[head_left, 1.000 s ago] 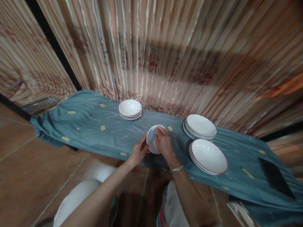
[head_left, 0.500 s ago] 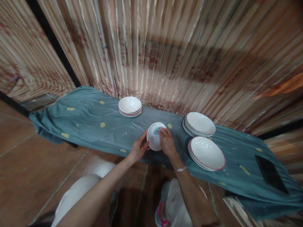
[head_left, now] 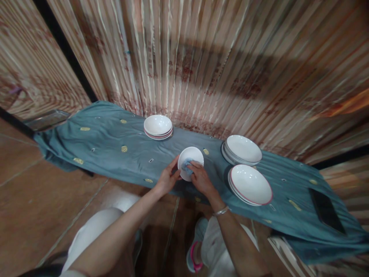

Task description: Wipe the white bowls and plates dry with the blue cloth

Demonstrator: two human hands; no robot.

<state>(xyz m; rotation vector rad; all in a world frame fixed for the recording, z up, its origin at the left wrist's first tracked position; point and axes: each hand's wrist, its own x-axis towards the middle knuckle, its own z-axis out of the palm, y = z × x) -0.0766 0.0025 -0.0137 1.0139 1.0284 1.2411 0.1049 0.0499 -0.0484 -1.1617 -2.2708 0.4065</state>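
Note:
A small white bowl [head_left: 192, 152] is tilted toward me above the front part of the cloth-covered table. My left hand [head_left: 167, 179] grips its left rim, thumb toward the near side and fingers around the outside. Inside the bowl, my right hand [head_left: 201, 178] presses a light blue cloth [head_left: 186, 164] against the lower middle. My right fingers are bunched over the cloth and partly hide it. A silvery bracelet [head_left: 221, 211] circles the right wrist.
A stack of white bowls [head_left: 158, 125] stands behind, left of my hands. To the right are a stack of white plates [head_left: 244, 148] and pink-rimmed bowls [head_left: 251, 184]. A dark flat object [head_left: 326, 211] lies at the right end of the teal tablecloth [head_left: 106, 142].
My right hand has slid the blue cloth from the bowl's upper part down and left to its lower middle. My left hand keeps its hold on the rim.

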